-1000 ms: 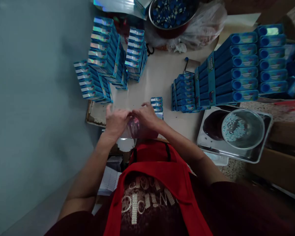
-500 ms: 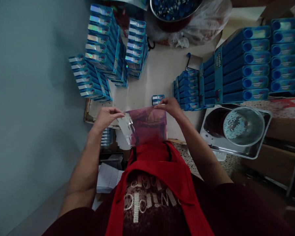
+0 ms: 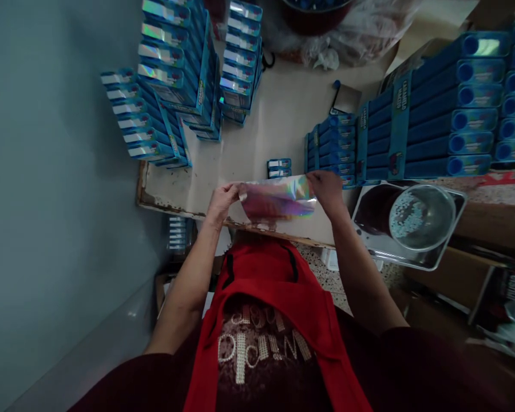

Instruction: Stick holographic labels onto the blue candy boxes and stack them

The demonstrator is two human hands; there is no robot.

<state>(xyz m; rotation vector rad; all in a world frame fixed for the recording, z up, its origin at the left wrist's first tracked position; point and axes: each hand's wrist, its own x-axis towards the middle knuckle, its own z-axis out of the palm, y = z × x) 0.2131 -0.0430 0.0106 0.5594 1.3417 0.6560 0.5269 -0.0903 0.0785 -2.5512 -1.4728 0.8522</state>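
Note:
I hold a shiny iridescent plastic sheet (image 3: 278,200) stretched between both hands just above the near edge of the table (image 3: 257,137). My left hand (image 3: 221,201) pinches its left end and my right hand (image 3: 326,191) pinches its right end. Two small blue boxes (image 3: 278,167) lie on the table just beyond the sheet. Stacks of the same blue boxes (image 3: 171,97) stand at the far left.
Rows of long blue boxes (image 3: 429,120) fill the right side, with a shorter stack (image 3: 328,146) beside them. A metal tray (image 3: 369,243) holds a round bowl of pale pellets (image 3: 416,214). A plastic bag (image 3: 356,40) lies at the back. A grey wall is on the left.
My hands parted from a bunched grip and spread the sheet out flat. The sheet now tilts and catches rainbow light, held lower near the table edge. The view shifted downward.

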